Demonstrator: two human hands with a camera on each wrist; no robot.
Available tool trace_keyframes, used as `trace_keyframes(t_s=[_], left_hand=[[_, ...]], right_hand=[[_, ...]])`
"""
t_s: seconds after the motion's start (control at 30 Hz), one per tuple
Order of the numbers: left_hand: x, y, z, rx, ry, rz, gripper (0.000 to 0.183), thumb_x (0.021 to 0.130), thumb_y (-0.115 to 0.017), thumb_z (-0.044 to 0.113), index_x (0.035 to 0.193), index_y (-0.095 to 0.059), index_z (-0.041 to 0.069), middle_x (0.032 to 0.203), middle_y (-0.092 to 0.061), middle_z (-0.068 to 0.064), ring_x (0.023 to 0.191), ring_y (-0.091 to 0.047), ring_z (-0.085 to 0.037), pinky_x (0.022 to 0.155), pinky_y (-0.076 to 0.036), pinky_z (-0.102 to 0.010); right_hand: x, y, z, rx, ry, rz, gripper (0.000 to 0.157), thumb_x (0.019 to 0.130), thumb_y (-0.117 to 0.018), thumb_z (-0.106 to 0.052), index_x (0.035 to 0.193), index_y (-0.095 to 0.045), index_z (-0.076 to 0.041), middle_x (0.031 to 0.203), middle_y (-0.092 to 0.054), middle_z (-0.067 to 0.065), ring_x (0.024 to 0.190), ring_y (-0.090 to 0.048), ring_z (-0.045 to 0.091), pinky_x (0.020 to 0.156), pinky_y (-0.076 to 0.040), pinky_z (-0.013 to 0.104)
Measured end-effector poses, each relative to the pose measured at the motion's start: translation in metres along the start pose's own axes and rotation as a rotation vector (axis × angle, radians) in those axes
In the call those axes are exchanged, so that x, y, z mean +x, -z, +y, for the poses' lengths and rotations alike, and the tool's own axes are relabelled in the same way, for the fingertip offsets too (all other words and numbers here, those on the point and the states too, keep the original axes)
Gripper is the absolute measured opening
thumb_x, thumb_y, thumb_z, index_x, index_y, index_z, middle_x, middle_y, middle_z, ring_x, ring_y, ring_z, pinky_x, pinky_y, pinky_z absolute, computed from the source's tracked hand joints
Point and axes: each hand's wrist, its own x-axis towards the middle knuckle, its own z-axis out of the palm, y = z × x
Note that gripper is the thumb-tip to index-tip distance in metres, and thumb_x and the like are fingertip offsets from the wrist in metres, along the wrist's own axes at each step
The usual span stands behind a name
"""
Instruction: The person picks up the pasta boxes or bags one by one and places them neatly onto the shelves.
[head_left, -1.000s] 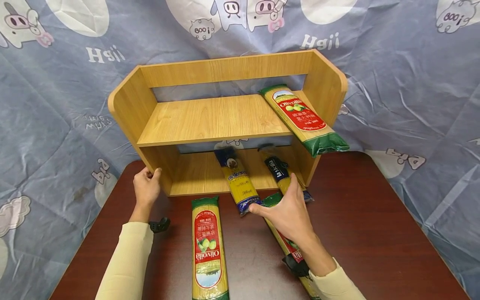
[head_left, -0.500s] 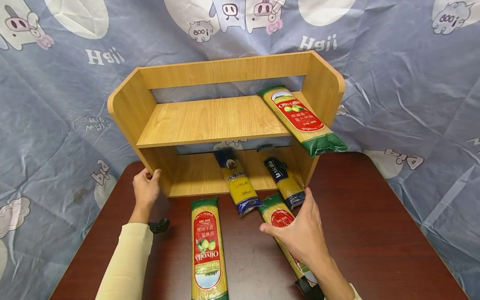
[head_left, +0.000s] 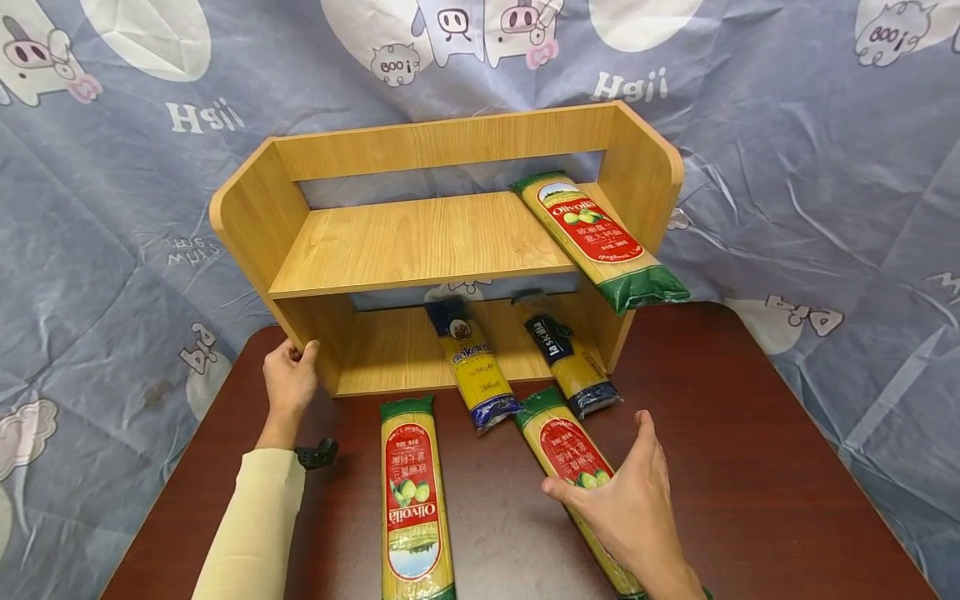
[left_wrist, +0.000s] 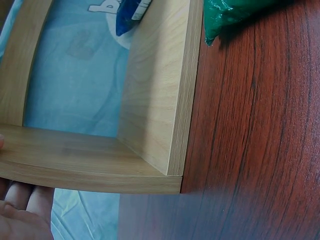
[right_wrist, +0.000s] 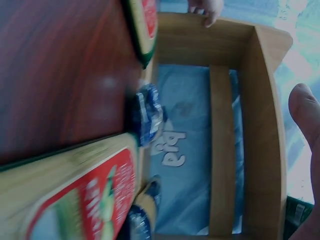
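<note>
My left hand [head_left: 291, 379] pinches the lower front edge of the left side panel of a two-tier wooden shelf [head_left: 420, 242]. In the left wrist view its fingers [left_wrist: 30, 202] lie on the panel's outer side. With thumb and fingers spread, my right hand [head_left: 626, 500] hovers over a red-labelled Olivoilà spaghetti pack [head_left: 566, 450] and holds nothing. That pack lies slanted on the table, partly hidden by the hand. Just beyond are a dark-labelled La Sicilia pasta pack [head_left: 570, 358] and a yellow-and-blue Ankara pasta pack [head_left: 476, 367], both on the lower tier with their ends jutting out in front.
Another Olivoilà pack [head_left: 412, 500] lies lengthwise on the dark red table [head_left: 750, 467], left of centre. One more Olivoilà pack [head_left: 600, 237] rests aslant on the upper tier, its green end overhanging the front. A patterned cloth [head_left: 787, 167] hangs behind the shelf.
My right hand has drawn back from the La Sicilia pack toward the lower right, with nothing in it. The La Sicilia pack's near end is uncovered. My left hand stays at the panel.
</note>
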Motion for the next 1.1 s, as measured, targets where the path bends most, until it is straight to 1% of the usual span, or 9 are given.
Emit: trace_keyframes(t_s=[0.17,0.27,0.43,0.57,0.73,0.9,1.03,1.1], left_hand=[[0.000,0.000,-0.001,0.002,0.004,0.003,0.024,0.099,-0.063,0.016,0.104,-0.074,-0.005,0.091,-0.075,-0.022,0.069,-0.061,-0.001,0.055,-0.044,-0.014],[0.000,0.000,-0.001,-0.001,0.006,-0.004,0.024,0.100,-0.063,0.016,0.105,-0.074,-0.004,0.092,-0.075,-0.022,0.069,-0.061,-0.002,0.055,-0.044,-0.014],[0.000,0.000,0.000,-0.007,0.004,-0.009,0.024,0.100,-0.063,0.016,0.105,-0.074,-0.005,0.091,-0.074,-0.022,0.070,-0.062,-0.006,0.055,-0.044,-0.015],[0.001,0.000,-0.001,-0.010,0.000,-0.007,0.024,0.099,-0.063,0.015,0.105,-0.074,-0.006,0.092,-0.074,-0.023,0.070,-0.061,-0.004,0.055,-0.044,-0.015],[0.002,0.002,-0.002,0.004,-0.008,0.008,0.023,0.099,-0.064,0.015,0.102,-0.074,-0.006,0.090,-0.074,-0.023,0.066,-0.059,-0.001,0.053,-0.043,-0.015],[0.002,0.001,0.000,0.014,-0.012,0.006,0.022,0.099,-0.064,0.014,0.102,-0.074,-0.005,0.088,-0.074,-0.023,0.065,-0.058,-0.003,0.051,-0.041,-0.016],[0.001,0.000,0.001,0.008,-0.009,-0.002,0.023,0.100,-0.063,0.015,0.104,-0.074,-0.005,0.090,-0.074,-0.023,0.067,-0.059,-0.005,0.052,-0.042,-0.016],[0.000,0.000,0.001,0.003,-0.004,-0.004,0.024,0.100,-0.063,0.015,0.106,-0.074,-0.005,0.092,-0.074,-0.023,0.070,-0.061,-0.007,0.053,-0.043,-0.015]], right_hand=[[-0.003,-0.001,0.015,-0.028,-0.020,0.006,0.156,0.055,-0.090,-0.069,0.160,0.002,0.001,0.158,-0.018,0.035,0.141,-0.021,0.054,0.107,-0.021,0.074],[-0.005,-0.003,0.026,-0.047,-0.030,0.001,0.157,0.055,-0.090,-0.069,0.159,0.002,0.004,0.157,-0.018,0.036,0.140,-0.021,0.054,0.108,-0.020,0.073],[-0.006,-0.008,0.040,-0.105,-0.095,-0.011,0.155,0.055,-0.088,-0.072,0.157,-0.002,0.008,0.151,-0.024,0.038,0.135,-0.026,0.054,0.108,-0.021,0.071],[-0.008,-0.012,0.050,-0.141,-0.133,-0.022,0.156,0.054,-0.087,-0.074,0.155,-0.004,0.011,0.147,-0.027,0.040,0.132,-0.027,0.055,0.108,-0.022,0.071],[-0.010,-0.018,0.059,-0.161,-0.144,-0.029,0.158,0.052,-0.085,-0.078,0.154,-0.005,0.012,0.147,-0.027,0.041,0.132,-0.029,0.055,0.109,-0.022,0.070],[-0.011,-0.022,0.066,-0.168,-0.142,-0.034,0.158,0.053,-0.083,-0.080,0.155,-0.005,0.011,0.149,-0.028,0.038,0.131,-0.032,0.054,0.109,-0.025,0.070],[-0.011,-0.025,0.071,-0.177,-0.109,-0.010,0.160,0.049,-0.084,-0.081,0.156,-0.007,0.010,0.149,-0.029,0.037,0.131,-0.032,0.054,0.108,-0.026,0.070],[-0.010,-0.026,0.073,-0.190,-0.094,-0.002,0.161,0.048,-0.084,-0.082,0.155,-0.008,0.010,0.149,-0.029,0.037,0.132,-0.031,0.055,0.109,-0.024,0.070]])
